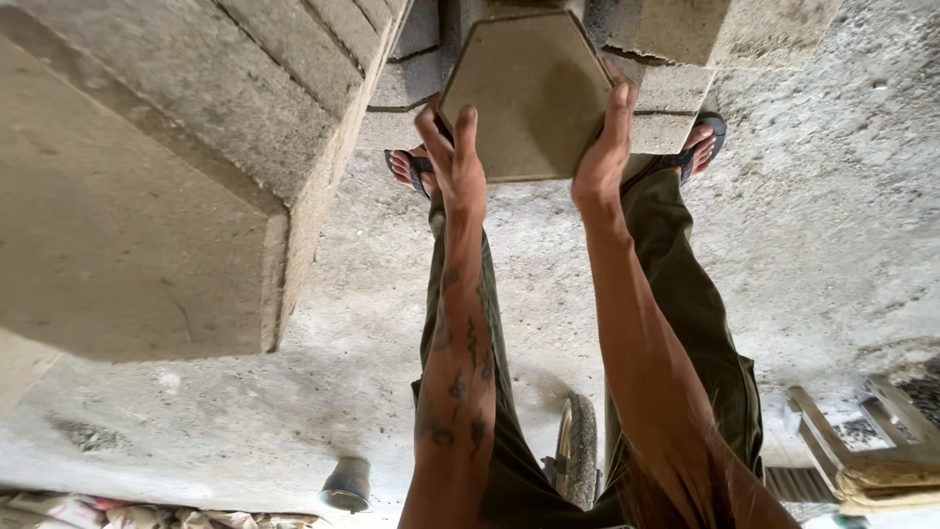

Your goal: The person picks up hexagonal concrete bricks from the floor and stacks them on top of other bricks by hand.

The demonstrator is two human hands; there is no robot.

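Note:
I hold a grey hexagonal concrete paver (529, 93) flat between both hands, above my feet. My left hand (452, 157) grips its lower left edge with the fingers curled over the top face. My right hand (604, 147) presses against its right edge, fingers along the side. Both forearms reach up the middle of the view, over my olive-green trousers (685, 313). The paver's far end lies next to more concrete blocks (676, 88).
A tall stack of hexagonal pavers (166, 167) fills the left side. My sandalled feet (705, 137) stand on the rough concrete floor (832, 216). A tyre (580, 446), a dark cup-shaped object (348, 483) and a wooden frame (862, 441) lie low in the view.

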